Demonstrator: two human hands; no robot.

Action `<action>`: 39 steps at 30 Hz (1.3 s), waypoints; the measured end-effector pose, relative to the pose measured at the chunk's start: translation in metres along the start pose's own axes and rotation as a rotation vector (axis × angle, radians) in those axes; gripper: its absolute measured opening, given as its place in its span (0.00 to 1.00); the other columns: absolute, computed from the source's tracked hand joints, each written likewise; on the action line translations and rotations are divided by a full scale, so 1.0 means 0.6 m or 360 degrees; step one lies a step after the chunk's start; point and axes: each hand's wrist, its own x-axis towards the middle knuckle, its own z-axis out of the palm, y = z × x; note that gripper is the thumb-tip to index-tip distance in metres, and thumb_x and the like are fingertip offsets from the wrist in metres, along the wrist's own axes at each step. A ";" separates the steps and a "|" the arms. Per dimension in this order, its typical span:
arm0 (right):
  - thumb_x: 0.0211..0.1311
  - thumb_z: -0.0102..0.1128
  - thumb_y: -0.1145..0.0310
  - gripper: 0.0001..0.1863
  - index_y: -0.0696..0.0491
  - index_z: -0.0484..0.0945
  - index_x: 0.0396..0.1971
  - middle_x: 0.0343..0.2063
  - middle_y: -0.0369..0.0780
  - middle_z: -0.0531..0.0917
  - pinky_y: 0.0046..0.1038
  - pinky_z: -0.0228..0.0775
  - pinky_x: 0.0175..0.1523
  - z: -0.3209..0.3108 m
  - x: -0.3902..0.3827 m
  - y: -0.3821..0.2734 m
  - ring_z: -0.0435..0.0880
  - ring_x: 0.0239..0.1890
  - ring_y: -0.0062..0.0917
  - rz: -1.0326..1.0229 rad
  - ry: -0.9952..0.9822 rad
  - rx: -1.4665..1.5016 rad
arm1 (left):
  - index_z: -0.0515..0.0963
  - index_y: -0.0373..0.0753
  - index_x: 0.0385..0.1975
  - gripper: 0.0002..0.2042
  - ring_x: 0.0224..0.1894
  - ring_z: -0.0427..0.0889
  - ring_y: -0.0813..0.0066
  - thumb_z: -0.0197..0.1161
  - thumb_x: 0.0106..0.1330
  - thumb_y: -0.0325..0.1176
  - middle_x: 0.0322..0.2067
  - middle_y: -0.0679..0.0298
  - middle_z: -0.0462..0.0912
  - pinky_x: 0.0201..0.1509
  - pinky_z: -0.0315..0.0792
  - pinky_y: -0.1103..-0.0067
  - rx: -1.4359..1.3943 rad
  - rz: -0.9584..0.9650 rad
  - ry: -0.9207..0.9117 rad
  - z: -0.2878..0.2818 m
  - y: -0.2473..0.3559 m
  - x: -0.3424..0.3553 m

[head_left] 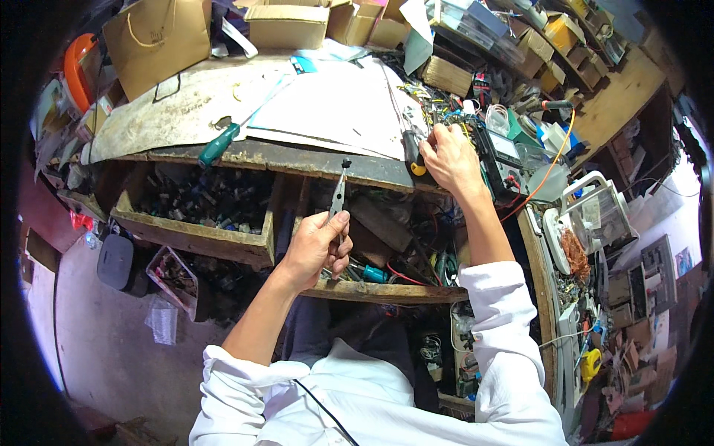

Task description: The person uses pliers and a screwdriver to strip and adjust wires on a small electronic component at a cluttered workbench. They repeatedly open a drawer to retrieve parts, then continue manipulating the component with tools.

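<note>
Wrapped around needle-nose pliers [339, 199], the left hand [316, 249] is clasping their handles; the right hand [451, 157] is bending its fingers beside a component pile [440, 111], any pinch being impossible to tell. A wooden workbench [297, 158] is bearing a white sheet [327, 104]; a drawer [394, 293] is jutting out below. A green-handled screwdriver [219, 145] is lying across the bench's edge; a small black component [346, 163] is showing at the pliers' tips.

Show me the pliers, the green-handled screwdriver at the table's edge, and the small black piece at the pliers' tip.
Pliers [338, 199], head view: metal nose.
Green-handled screwdriver [219, 146], head view: mid-handle.
Small black piece [346, 163], head view: its middle.
</note>
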 end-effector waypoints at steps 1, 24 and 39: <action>0.65 0.61 0.60 0.14 0.56 0.81 0.40 0.45 0.53 0.79 0.46 0.76 0.50 0.003 0.000 -0.003 0.82 0.46 0.50 -0.0156 0.0168 -0.0064 | 0.69 0.41 0.31 0.17 0.14 0.70 0.77 0.55 0.78 0.47 0.18 0.67 0.70 0.16 0.64 0.78 0.0002 0.0008 -0.0001 -0.003 0.000 0.000; 0.58 0.64 0.72 0.04 0.56 0.78 0.30 0.30 0.42 0.79 0.38 0.74 0.42 0.024 -0.024 -0.061 0.81 0.37 0.38 -0.1004 0.0158 0.0140 | 0.70 0.41 0.31 0.17 0.14 0.70 0.77 0.56 0.78 0.47 0.18 0.66 0.71 0.16 0.65 0.78 -0.0011 0.0004 0.0004 -0.007 -0.001 0.002; 0.62 0.58 0.71 0.07 0.57 0.73 0.36 0.33 0.44 0.81 0.38 0.75 0.45 0.030 -0.022 -0.075 0.83 0.42 0.38 -0.0988 -0.0017 -0.0314 | 0.70 0.41 0.31 0.17 0.14 0.71 0.77 0.56 0.77 0.48 0.18 0.67 0.71 0.16 0.65 0.79 -0.0029 -0.0014 -0.0003 -0.009 -0.001 -0.001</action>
